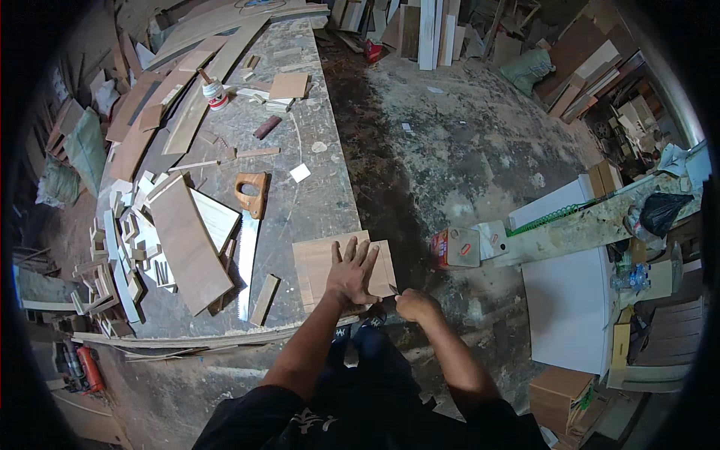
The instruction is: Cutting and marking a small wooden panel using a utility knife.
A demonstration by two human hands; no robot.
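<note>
My left hand (352, 271) lies flat on a square light-wood panel (311, 259), its fingers spread and pressing on the surface. The panel rests at the near right corner of the workbench, and thin lines run along its margins. Just off the panel's right edge, my right hand (417, 305) is closed around a small pointed blade tool (394, 289). Its dark tip points up and left, close to that edge. The fist covers the handle, so the exact kind of tool is hidden. A short wood strip (264, 300) lies on the bench to the left of the panel.
The workbench (315, 187) carries a handsaw (250, 206), a brown board (187, 240) over a heap of wood offcuts (135, 255), and a white glue tub (215, 95). To the right stand a metal can (459, 248) and a narrow cluttered ledge (577, 225). Planks (427, 34) lean at the back.
</note>
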